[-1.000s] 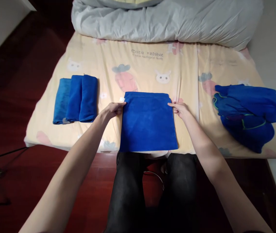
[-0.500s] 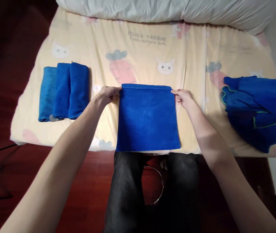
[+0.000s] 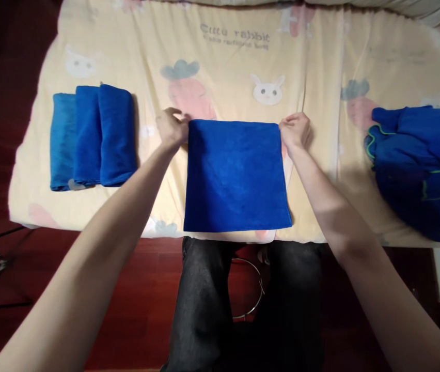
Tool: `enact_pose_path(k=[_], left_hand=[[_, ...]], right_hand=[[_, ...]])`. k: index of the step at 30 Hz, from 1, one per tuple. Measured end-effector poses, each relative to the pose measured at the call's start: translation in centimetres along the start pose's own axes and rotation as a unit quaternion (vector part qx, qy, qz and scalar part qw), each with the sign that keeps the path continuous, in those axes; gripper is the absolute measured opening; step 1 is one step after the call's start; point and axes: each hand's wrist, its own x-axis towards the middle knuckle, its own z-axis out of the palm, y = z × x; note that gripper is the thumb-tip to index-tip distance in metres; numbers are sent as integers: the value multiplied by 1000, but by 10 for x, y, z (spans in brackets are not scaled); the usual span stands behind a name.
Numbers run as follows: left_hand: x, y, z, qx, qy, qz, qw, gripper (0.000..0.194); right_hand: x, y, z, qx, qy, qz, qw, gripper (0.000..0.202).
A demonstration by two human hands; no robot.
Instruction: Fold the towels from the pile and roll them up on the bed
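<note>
Closest to the camera are the person's dark trousers, with red-brown floor on both sides and a thin metal ring between the knees. Just past the knees is the near edge of the bed, covered by a soft yellow sheet printed with rabbits and carrots.

A blue towel lies flat on the sheet, right at that near edge. It is folded into a neat square and looks fuzzy and thick. The left hand pinches its far left corner with the fingers closed on the cloth. The right hand pinches its far right corner the same way.

There is bare sheet on both sides of the towel and plenty more beyond it.

Well off to the left, three folded blue towels lie side by side, touching, like fat rolls. Well off to the right sits a messy heap of blue towels with thin green edges.
</note>
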Motion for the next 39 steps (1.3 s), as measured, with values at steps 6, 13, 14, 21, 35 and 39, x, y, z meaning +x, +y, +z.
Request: enact_pose_path(k=[6, 13, 14, 21, 35, 39], left_hand=[[-63, 9, 19, 145, -139, 258, 945, 73], [-73, 29, 34, 141, -141, 257, 946, 80], [-84, 31, 33, 142, -159, 272, 938, 79], [-146, 16, -12, 143, -127, 177, 965, 72], [-282, 19, -32, 178, -133, 156, 962, 67], [-312, 10, -47, 202, -104, 76, 971, 67]], right_hand=[[-50, -13, 27, -229, -158, -237, 931, 58], [-72, -45, 34, -305, -128, -201, 922, 67], [-88, -49, 34, -301, -148, -233, 913, 67], [-143, -20, -5, -279, -137, -148, 939, 68], [-257, -25, -13, -288, -97, -117, 945, 65], [-294, -12, -37, -269, -49, -89, 958, 63]])
